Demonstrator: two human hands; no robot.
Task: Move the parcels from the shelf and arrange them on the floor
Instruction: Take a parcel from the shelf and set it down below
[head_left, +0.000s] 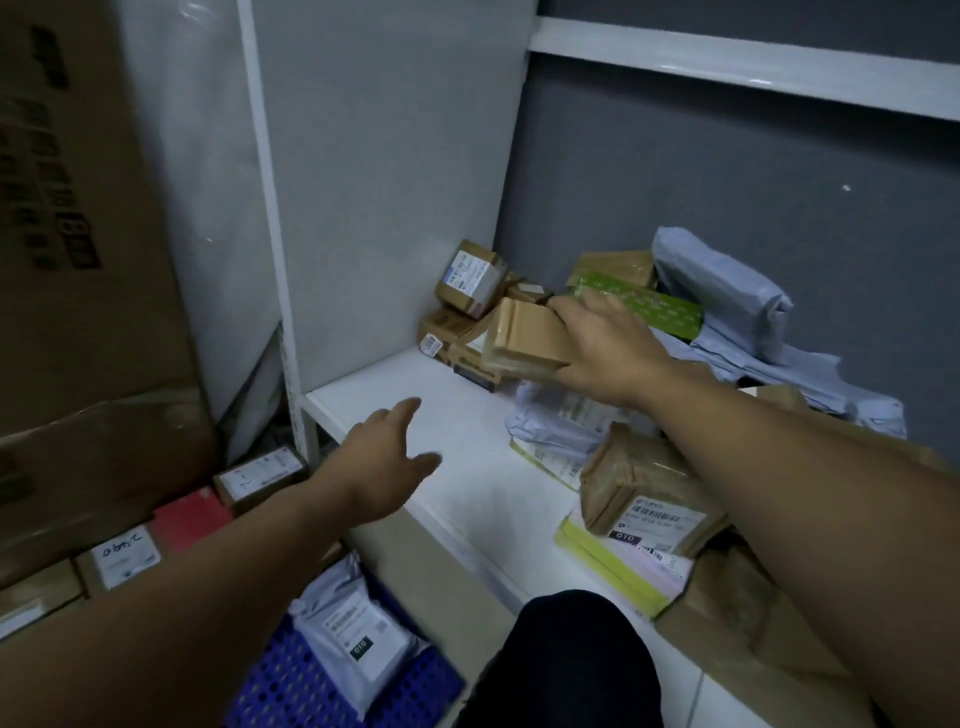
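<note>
My right hand (605, 348) grips a small brown cardboard parcel (524, 335) near the back of the white shelf (441, 447), fingers over its top, thumb under it. More parcels crowd the shelf: small brown boxes (467, 278) in the back corner, a green box (641, 304), grey poly bags (722, 291), and a taped brown parcel (641, 491) on a yellow envelope (608, 569) at the front right. My left hand (387, 454) hovers with spread fingers and nothing in it over the shelf's bare left part.
On the floor at the left lie a row of small boxes: a labelled brown one (257, 478), a red one (191, 519) and another labelled one (124, 558). A grey poly bag (353, 631) rests on a blue plastic pallet (291, 686). A large cardboard carton (78, 260) stands at the far left.
</note>
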